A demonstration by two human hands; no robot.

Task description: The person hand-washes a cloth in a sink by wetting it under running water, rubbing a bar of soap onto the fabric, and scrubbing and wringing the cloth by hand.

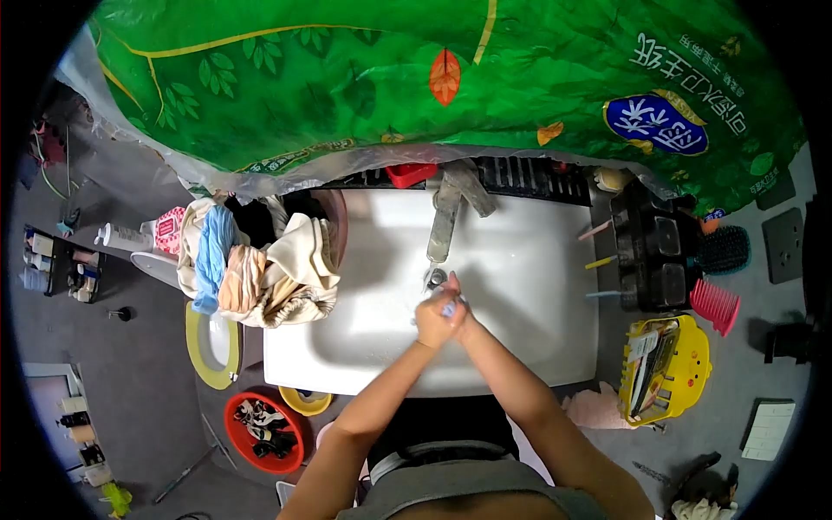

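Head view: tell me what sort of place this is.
Probably a bathroom: there is a sink with its tap, a comb on the right, and what looks like a toilet on the left.

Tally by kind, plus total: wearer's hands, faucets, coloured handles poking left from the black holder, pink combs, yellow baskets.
Hands: 2 (left hand, right hand)
Faucet: 1
Handles: 3 (pink handle, yellow handle, blue handle)
Pink comb: 1
Yellow basket: 1
Total: 8
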